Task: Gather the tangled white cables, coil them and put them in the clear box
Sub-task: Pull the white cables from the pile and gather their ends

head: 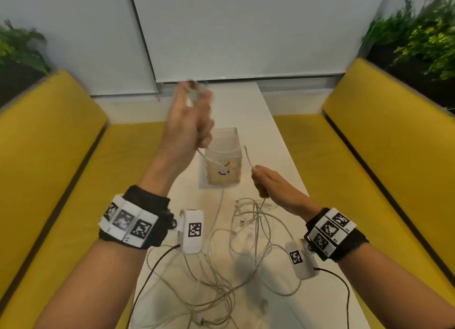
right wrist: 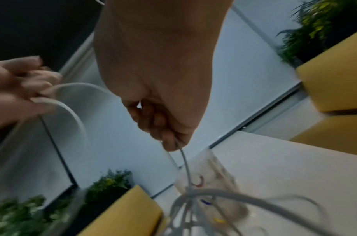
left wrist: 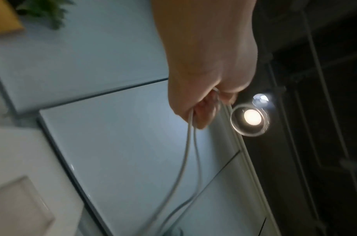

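Head view: the raised left hand [head: 189, 122] has its fingers curled round a few loops of thin white cable [head: 248, 230], and the right hand [head: 269, 181] pinches the next stretch just beside the small clear plastic box [head: 222, 156]. Most of the tangle is on the long white table [head: 275, 141], near the body. I'd feed slack slowly and keep the loops even, or a knot will probably snag.

Left wrist view: fingers [left wrist: 204, 111] closed on two strands hanging down.

Right wrist view: fingertips [right wrist: 169, 142] pinch one strand running to the bundle in front of the box. Yellow cushioned benches [head: 384, 141] and green plants [head: 418, 33] flank the table, out of the way.
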The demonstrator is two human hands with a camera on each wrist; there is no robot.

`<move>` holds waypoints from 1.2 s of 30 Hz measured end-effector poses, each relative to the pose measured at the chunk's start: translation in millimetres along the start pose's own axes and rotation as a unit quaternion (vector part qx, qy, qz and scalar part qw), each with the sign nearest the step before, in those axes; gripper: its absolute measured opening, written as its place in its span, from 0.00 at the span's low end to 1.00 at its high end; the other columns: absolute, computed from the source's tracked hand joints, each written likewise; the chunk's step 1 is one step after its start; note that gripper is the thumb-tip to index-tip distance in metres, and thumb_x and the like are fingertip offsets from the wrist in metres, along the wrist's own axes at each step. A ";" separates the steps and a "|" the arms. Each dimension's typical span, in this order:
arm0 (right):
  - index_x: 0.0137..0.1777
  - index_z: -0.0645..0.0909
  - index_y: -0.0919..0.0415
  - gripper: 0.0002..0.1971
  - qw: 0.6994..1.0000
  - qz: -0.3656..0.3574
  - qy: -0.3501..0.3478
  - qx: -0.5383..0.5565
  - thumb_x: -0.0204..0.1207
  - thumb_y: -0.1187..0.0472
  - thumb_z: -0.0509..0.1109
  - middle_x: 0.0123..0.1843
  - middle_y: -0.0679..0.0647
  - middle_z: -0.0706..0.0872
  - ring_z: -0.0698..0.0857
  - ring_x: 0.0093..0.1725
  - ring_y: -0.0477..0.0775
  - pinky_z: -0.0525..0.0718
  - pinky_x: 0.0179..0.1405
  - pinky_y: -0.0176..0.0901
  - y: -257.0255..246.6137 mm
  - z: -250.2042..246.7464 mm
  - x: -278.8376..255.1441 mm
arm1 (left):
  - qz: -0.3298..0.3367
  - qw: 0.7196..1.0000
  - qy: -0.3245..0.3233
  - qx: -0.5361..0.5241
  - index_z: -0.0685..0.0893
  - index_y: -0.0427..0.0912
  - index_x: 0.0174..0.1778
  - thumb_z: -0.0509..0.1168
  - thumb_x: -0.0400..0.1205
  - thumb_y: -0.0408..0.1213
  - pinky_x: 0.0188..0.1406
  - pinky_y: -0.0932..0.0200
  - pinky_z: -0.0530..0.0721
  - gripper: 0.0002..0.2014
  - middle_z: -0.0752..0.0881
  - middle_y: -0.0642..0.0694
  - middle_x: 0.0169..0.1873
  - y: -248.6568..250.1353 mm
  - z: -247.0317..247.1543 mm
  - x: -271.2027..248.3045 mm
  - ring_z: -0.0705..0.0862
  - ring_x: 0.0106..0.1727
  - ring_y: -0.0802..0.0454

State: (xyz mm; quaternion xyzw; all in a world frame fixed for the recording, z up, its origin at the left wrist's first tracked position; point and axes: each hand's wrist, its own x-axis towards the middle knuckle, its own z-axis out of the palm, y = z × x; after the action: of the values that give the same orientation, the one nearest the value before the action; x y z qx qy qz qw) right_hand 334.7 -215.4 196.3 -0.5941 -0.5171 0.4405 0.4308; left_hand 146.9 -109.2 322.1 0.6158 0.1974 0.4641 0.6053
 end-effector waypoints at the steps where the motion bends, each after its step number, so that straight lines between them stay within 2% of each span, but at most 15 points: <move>1: 0.40 0.68 0.54 0.16 1.000 -0.018 -0.001 -0.019 0.91 0.54 0.52 0.34 0.46 0.68 0.65 0.31 0.42 0.67 0.34 0.38 -7.5 3.1 1.4 | 0.002 0.993 -0.049 0.109 0.72 0.49 0.54 0.66 0.86 0.43 0.18 0.59 0.61 0.09 0.68 0.52 0.26 -7.4 4.5 -5.7 0.61 0.22 0.53; 4: 0.46 0.74 0.53 0.14 0.995 -0.074 -0.007 -0.062 0.90 0.65 0.52 0.32 0.38 0.77 0.74 0.30 0.34 0.70 0.36 0.31 -29.6 8.2 6.0 | -0.040 0.919 -0.170 0.354 0.77 0.56 0.62 0.73 0.80 0.47 0.28 0.70 0.74 0.17 0.80 0.54 0.30 -37.2 18.4 -17.7 0.78 0.26 0.63; 6: 0.51 0.75 0.49 0.18 0.993 -0.089 -0.027 -0.079 0.89 0.72 0.50 0.33 0.27 0.82 0.78 0.34 0.28 0.73 0.37 0.26 -39.7 6.3 6.3 | -0.066 0.894 -0.184 0.403 0.83 0.52 0.59 0.72 0.81 0.46 0.34 0.71 0.77 0.12 0.85 0.54 0.37 -51.5 19.5 -19.8 0.84 0.36 0.63; 8: 0.52 0.77 0.50 0.16 0.989 -0.103 -0.043 -0.102 0.89 0.70 0.53 0.34 0.24 0.81 0.78 0.35 0.30 0.72 0.39 0.27 -41.3 2.8 4.3 | -0.064 0.896 -0.163 0.407 0.86 0.49 0.44 0.69 0.82 0.38 0.40 0.61 0.78 0.02 0.88 0.55 0.38 -57.5 13.2 -17.0 0.87 0.41 0.55; 9: 0.53 0.80 0.54 0.13 0.987 -0.110 -0.048 -0.105 0.89 0.68 0.55 0.34 0.26 0.82 0.77 0.35 0.32 0.72 0.39 0.28 -39.9 1.7 3.2 | -0.047 0.891 -0.149 0.427 0.85 0.47 0.39 0.67 0.82 0.35 0.39 0.60 0.77 0.06 0.88 0.56 0.35 -58.7 9.2 -14.4 0.86 0.41 0.53; 12: 0.50 0.83 0.57 0.09 0.991 -0.110 -0.040 -0.066 0.88 0.62 0.61 0.33 0.37 0.80 0.73 0.34 0.39 0.72 0.38 0.36 -22.0 -1.2 2.4 | 0.022 0.885 -0.108 0.453 0.83 0.44 0.40 0.65 0.82 0.29 0.37 0.57 0.80 0.07 0.88 0.55 0.36 -55.5 -1.4 -5.8 0.87 0.42 0.49; 14: 0.42 0.79 0.58 0.12 0.996 -0.080 -0.034 0.003 0.88 0.59 0.61 0.32 0.43 0.75 0.70 0.34 0.46 0.70 0.36 0.43 -8.7 -2.9 3.0 | 0.076 0.903 -0.071 0.418 0.83 0.41 0.42 0.63 0.84 0.29 0.37 0.66 0.79 0.07 0.88 0.55 0.39 -45.8 -4.7 -2.1 0.86 0.41 0.58; 16: 0.38 0.73 0.59 0.15 0.998 -0.047 -0.029 0.043 0.87 0.55 0.62 0.31 0.48 0.72 0.69 0.33 0.49 0.71 0.37 0.42 3.7 -4.8 5.8 | 0.124 0.916 -0.027 0.379 0.84 0.39 0.44 0.60 0.87 0.31 0.36 0.74 0.76 0.09 0.86 0.57 0.38 -31.9 -3.7 -0.7 0.84 0.39 0.66; 20: 0.37 0.74 0.61 0.19 1.000 -0.006 -0.019 -0.008 0.85 0.49 0.64 0.33 0.58 0.77 0.79 0.36 0.54 0.77 0.41 0.40 20.9 -7.3 9.1 | 0.169 0.931 0.086 0.311 0.85 0.33 0.47 0.59 0.87 0.27 0.41 0.79 0.75 0.09 0.84 0.59 0.39 -13.5 -5.3 4.1 0.82 0.41 0.73; 25: 0.36 0.80 0.57 0.15 0.999 -0.005 -0.036 -0.030 0.85 0.54 0.66 0.34 0.53 0.88 0.89 0.48 0.66 0.85 0.53 0.46 31.5 -7.2 17.7 | 0.202 0.946 0.138 0.212 0.82 0.54 0.44 0.59 0.89 0.40 0.34 0.59 0.73 0.10 0.86 0.58 0.40 -0.2 -0.2 0.5 0.78 0.32 0.60; 28: 0.38 0.85 0.53 0.15 0.997 -0.003 -0.041 -0.063 0.82 0.46 0.67 0.40 0.56 0.93 0.90 0.54 0.60 0.83 0.65 0.62 42.5 -7.3 23.3 | 0.235 0.947 0.154 0.158 0.82 0.51 0.45 0.59 0.89 0.41 0.36 0.49 0.72 0.09 0.83 0.52 0.36 15.2 2.6 0.0 0.76 0.33 0.52; 31: 0.42 0.86 0.60 0.17 0.995 -0.003 -0.024 -0.098 0.83 0.48 0.67 0.44 0.53 0.93 0.89 0.50 0.50 0.82 0.62 0.55 47.9 -12.4 26.0 | 0.244 0.940 0.194 0.136 0.83 0.54 0.44 0.60 0.88 0.45 0.38 0.44 0.72 0.09 0.83 0.52 0.36 28.9 -1.2 5.1 0.76 0.34 0.50; 33: 0.41 0.85 0.59 0.17 0.992 -0.006 -0.014 -0.126 0.84 0.48 0.67 0.44 0.51 0.93 0.89 0.50 0.49 0.83 0.61 0.54 48.0 -16.2 27.1 | 0.248 0.932 0.193 0.180 0.84 0.51 0.46 0.61 0.88 0.42 0.38 0.46 0.75 0.08 0.85 0.55 0.39 31.0 -6.9 8.4 0.78 0.35 0.55; 35: 0.41 0.86 0.57 0.17 0.989 -0.021 -0.013 -0.145 0.84 0.47 0.66 0.42 0.49 0.91 0.89 0.48 0.47 0.84 0.60 0.53 43.9 -19.0 26.7 | 0.196 0.910 0.153 0.332 0.82 0.46 0.58 0.66 0.86 0.39 0.37 0.53 0.79 0.06 0.82 0.58 0.34 29.4 -13.4 11.7 0.79 0.34 0.60; 36: 0.41 0.88 0.57 0.17 0.989 -0.033 -0.010 -0.147 0.84 0.47 0.66 0.40 0.48 0.91 0.88 0.46 0.46 0.85 0.58 0.50 40.3 -19.9 26.5 | 0.141 0.883 0.129 0.429 0.78 0.48 0.67 0.69 0.84 0.41 0.34 0.54 0.79 0.16 0.79 0.56 0.30 26.3 -14.9 11.1 0.80 0.32 0.57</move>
State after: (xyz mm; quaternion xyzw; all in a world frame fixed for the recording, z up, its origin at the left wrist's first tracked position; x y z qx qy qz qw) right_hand 365.5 -193.9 160.0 -0.6292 -0.5995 0.3513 0.3482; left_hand 131.9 -96.8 347.8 0.7715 0.3647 0.4895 0.1795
